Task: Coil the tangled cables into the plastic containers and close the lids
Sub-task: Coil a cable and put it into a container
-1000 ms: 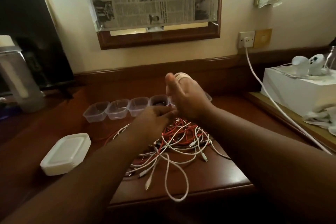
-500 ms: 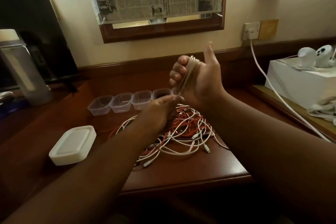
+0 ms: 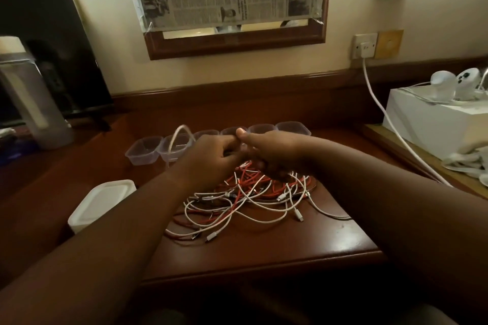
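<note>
- Coiling one white cable (image 3: 177, 137), my left hand (image 3: 211, 158) and right hand (image 3: 266, 150) pinch it together above the tangle (image 3: 253, 198) mid-desk.
- Next, I judge: tuck the coil into a container (image 3: 144, 150) along the desk's back edge.

Both forearms are bare to the frame's edge, with no sleeves, rings or watch showing.

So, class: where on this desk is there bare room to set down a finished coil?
Bare wood lies right of the cable tangle, toward the desk's front corner, and between the lid stack and the containers. The middle is crowded under both hands.
</note>
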A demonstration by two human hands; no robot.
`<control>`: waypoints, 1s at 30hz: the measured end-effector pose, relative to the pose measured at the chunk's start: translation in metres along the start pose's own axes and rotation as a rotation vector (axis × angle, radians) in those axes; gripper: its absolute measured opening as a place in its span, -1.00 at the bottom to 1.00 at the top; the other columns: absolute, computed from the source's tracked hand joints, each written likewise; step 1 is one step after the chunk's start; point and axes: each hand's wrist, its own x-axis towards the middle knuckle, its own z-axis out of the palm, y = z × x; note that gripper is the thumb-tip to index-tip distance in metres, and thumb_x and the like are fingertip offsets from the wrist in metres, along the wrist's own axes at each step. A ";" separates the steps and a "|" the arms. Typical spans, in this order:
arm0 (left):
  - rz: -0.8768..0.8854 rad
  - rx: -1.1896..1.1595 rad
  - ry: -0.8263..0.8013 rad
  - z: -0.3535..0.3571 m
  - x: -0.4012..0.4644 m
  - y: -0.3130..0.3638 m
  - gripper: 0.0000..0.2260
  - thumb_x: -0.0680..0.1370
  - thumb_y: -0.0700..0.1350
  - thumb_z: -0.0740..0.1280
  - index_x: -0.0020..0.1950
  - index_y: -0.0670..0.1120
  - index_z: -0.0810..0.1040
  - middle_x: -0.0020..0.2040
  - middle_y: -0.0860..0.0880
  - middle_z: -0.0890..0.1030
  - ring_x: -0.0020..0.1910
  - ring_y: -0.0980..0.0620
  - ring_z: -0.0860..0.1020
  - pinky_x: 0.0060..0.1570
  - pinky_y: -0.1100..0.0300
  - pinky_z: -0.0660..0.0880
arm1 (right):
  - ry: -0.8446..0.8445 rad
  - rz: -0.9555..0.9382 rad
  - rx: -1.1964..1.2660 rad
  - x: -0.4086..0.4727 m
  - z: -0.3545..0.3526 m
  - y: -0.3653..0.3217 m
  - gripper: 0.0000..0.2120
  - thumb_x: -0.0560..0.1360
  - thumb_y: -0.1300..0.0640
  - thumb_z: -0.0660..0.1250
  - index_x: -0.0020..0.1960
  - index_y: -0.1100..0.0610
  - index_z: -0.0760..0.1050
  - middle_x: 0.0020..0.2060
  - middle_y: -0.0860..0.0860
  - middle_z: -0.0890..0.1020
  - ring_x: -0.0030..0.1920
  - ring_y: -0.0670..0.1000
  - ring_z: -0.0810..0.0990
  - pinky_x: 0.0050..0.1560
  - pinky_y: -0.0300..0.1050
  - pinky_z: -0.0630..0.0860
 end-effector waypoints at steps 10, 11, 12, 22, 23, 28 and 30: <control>-0.052 -0.607 0.207 0.004 0.005 0.015 -0.79 0.55 0.14 0.22 -0.08 0.19 0.65 -0.39 0.07 0.44 -0.45 0.09 0.32 -0.43 0.20 0.27 | -0.341 -0.571 1.257 -0.017 -0.005 -0.028 -0.59 0.63 -0.06 0.06 -0.27 0.13 0.43 -0.50 -0.02 0.33 -0.48 -0.05 0.35 -0.42 -0.19 0.36; -0.086 -0.598 0.192 0.007 0.005 0.019 -0.79 0.55 0.15 0.23 0.00 0.18 0.64 -0.40 0.08 0.44 -0.45 0.12 0.32 -0.43 0.22 0.27 | -0.185 -0.633 1.261 -0.017 -0.003 -0.034 -0.61 0.64 -0.06 0.05 -0.21 0.13 0.42 -0.45 -0.02 0.34 -0.43 -0.05 0.36 -0.35 -0.17 0.39; -0.113 -0.554 0.172 0.011 0.006 0.021 -0.78 0.57 0.15 0.22 0.08 0.17 0.62 -0.39 0.09 0.47 -0.46 0.15 0.35 -0.42 0.25 0.29 | -0.014 -0.676 1.199 -0.015 -0.001 -0.038 -0.62 0.66 -0.07 0.03 -0.14 0.15 0.43 -0.41 -0.02 0.36 -0.38 -0.05 0.38 -0.29 -0.15 0.40; 0.226 0.342 0.197 -0.012 0.005 -0.001 -0.85 0.56 0.01 0.40 0.04 -0.03 0.67 -0.24 0.15 0.54 -0.31 0.21 0.51 -0.32 0.17 0.44 | 0.566 -0.264 -0.383 0.001 0.015 -0.018 -0.48 0.67 -0.16 0.02 -0.12 0.17 0.56 -0.26 0.10 0.62 -0.21 0.06 0.61 -0.12 0.00 0.54; 0.251 0.368 0.222 -0.015 0.006 -0.003 -0.84 0.53 0.02 0.44 -0.03 -0.06 0.66 -0.27 0.14 0.51 -0.33 0.21 0.48 -0.34 0.18 0.41 | 0.477 -0.203 -0.365 0.003 0.016 -0.017 -0.44 0.67 -0.19 -0.02 -0.09 0.20 0.56 -0.28 0.09 0.60 -0.26 0.04 0.59 -0.19 -0.05 0.52; 0.179 -0.019 0.200 -0.019 0.003 0.003 -0.68 0.39 0.04 0.56 0.03 -0.02 0.53 -0.23 0.08 0.60 -0.29 0.15 0.59 -0.30 0.30 0.52 | -0.014 -0.093 0.108 -0.005 0.006 -0.013 -0.27 0.61 -0.33 -0.11 -0.11 0.28 0.50 -0.42 0.06 0.51 -0.47 -0.03 0.46 -0.42 -0.18 0.42; 0.068 -0.284 0.050 -0.020 0.004 0.005 -0.62 0.41 0.11 0.53 0.15 0.07 0.53 -0.13 -0.04 0.66 -0.14 -0.06 0.65 -0.11 0.07 0.64 | -0.194 -0.162 0.221 -0.011 -0.001 -0.012 -0.28 0.62 -0.31 -0.11 -0.27 0.27 0.44 -0.52 0.07 0.45 -0.51 0.02 0.43 -0.40 -0.14 0.39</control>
